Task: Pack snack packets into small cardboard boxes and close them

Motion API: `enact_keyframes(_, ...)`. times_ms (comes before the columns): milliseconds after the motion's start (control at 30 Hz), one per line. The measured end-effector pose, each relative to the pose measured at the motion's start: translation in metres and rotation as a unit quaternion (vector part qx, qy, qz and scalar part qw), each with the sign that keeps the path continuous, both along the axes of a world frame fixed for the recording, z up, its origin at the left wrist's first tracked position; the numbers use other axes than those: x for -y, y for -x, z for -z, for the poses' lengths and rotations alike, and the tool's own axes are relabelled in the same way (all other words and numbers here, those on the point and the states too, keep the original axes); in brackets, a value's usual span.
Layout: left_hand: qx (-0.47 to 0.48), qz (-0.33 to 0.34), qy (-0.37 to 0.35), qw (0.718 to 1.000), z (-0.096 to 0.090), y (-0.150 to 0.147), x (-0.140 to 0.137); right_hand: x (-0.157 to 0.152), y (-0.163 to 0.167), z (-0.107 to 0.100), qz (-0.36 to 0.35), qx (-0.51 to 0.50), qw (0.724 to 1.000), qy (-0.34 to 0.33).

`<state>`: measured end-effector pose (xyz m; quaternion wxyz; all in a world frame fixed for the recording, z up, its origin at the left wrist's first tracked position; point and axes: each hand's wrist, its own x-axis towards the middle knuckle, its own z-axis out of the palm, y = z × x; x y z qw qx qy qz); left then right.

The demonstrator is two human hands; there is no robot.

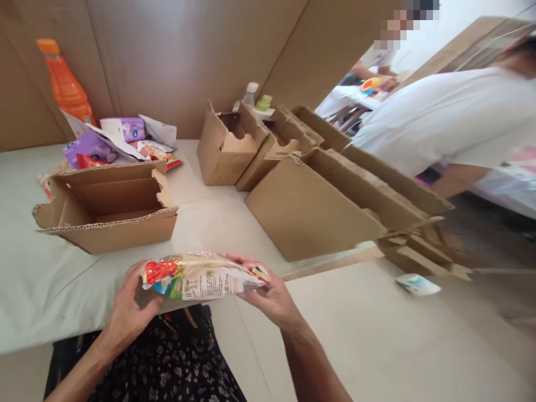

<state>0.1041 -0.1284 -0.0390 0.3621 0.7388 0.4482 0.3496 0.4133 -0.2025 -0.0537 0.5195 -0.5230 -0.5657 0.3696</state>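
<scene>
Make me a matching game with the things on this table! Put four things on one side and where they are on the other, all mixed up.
Things:
1. snack packet
2. orange bottle
3. purple packs
4. white wrapper

Places:
A. on the floor, beside the flattened cardboard
B. behind the open box, in a pile of packets
C. held between the left hand and the right hand
D. standing at the back left, against the brown wall

Pairs: 1-C, 2-D, 3-B, 4-A
</scene>
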Motion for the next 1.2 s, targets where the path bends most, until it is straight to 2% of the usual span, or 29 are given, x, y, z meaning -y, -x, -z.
enact_keyframes(167, 0.062, 0.068, -0.065, 0.994, -0.015, 0.021, 0.009, -0.007, 0.024, -0.020, -0.080, 0.040, 0.994, -0.056)
enact_keyframes(267, 0.047, 0.075, -0.095, 0.992, -0.020, 0.044, 0.015, -0.010, 0.035, -0.024, -0.114, 0.059, 0.988, -0.080)
enact_keyframes(433, -0.034, 0.049, -0.033, 0.998, -0.010, 0.079, 0.023, -0.015, 0.053, -0.011, -0.132, 0.092, 0.987, -0.024)
enact_keyframes(533, -0.028, 0.066, -0.031, 0.997, -0.012, 0.084, 0.023, -0.016, 0.056, -0.013, -0.141, 0.112, 0.983, -0.040)
enact_keyframes(633, -0.017, 0.126, -0.030, 0.991, -0.018, 0.079, 0.015, -0.019, 0.054, -0.020, -0.176, 0.134, 0.973, -0.066)
enact_keyframes(733, 0.033, 0.165, -0.058, 0.984, -0.018, 0.072, 0.005, -0.024, 0.055, -0.019, -0.194, 0.107, 0.972, -0.085)
enact_keyframes(900, 0.091, 0.131, -0.077, 0.984, -0.021, 0.065, 0.002, -0.027, 0.065, -0.018, -0.145, 0.084, 0.983, -0.081)
enact_keyframes(1067, 0.110, 0.120, -0.079, 0.983, -0.038, 0.073, 0.005, -0.031, 0.075, -0.029, -0.158, 0.072, 0.980, -0.095)
enact_keyframes(1200, 0.103, 0.057, -0.008, 0.993, -0.034, 0.082, 0.006, -0.044, 0.080, -0.025, -0.183, 0.093, 0.975, -0.083)
